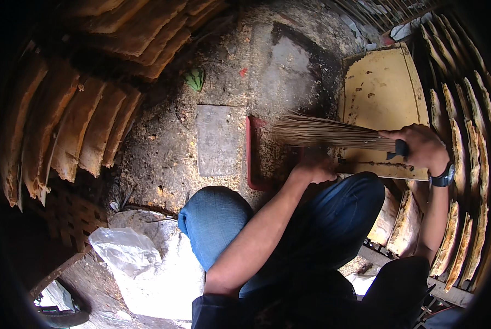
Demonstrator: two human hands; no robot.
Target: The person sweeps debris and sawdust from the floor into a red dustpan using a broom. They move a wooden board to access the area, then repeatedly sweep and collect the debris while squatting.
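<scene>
My right hand (427,149), with a dark watch at the wrist, is closed round the dark-bound end of a stick broom (339,133). The broom lies nearly level, its thin brown bristles fanning out to the left, their tips blurred over a red dustpan (250,153). Pale crumbs and dust lie in the pan. My left hand (314,169) is closed at the dustpan's right side, just below the bristles. Its fingers are partly hidden, and the handle cannot be made out. Beneath the broom and my right hand is a yellowish board (385,82) with dark spots.
Brown slabs (72,129) stand in rows at the left, more pale-edged slabs (467,137) at the right. A flat grey tile (219,140) and a green striped piece (194,79) lie on the crumb-strewn floor (163,148). Near my left knee is a clear plastic bag (126,249).
</scene>
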